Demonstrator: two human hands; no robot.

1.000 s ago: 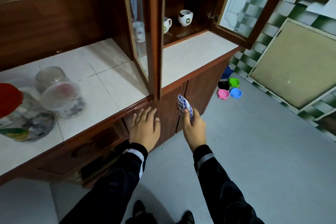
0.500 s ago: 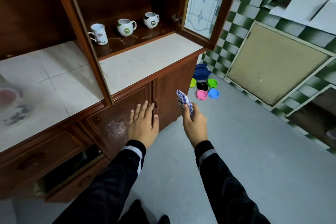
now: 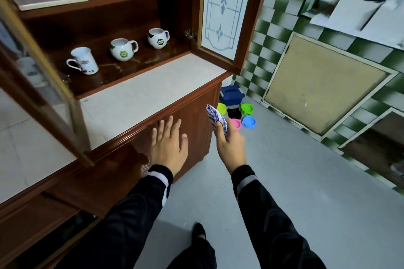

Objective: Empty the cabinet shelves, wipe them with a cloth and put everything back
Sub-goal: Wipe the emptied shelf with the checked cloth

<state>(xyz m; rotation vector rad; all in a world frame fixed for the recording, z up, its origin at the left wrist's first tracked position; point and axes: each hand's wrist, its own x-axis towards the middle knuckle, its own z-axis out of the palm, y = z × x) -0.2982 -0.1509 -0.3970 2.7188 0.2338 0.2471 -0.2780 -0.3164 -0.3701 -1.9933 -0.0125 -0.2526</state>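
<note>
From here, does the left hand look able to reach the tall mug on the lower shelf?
Probably yes: the left hand is open and empty, the left glass door stands open, and nothing blocks the tall mug.

Left hand [image 3: 169,145] reaches forward, fingers [image 3: 170,124] spread flat; right hand [image 3: 230,147] pinches a folded blue-and-white checked cloth [image 3: 216,119].

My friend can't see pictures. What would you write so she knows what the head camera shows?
A person faces an open wooden cabinet, right hand gripping a blue-and-white cloth, left hand open near the lower door. Three mugs stand on the lower shelf; small coloured dishes sit on the floor.
</note>
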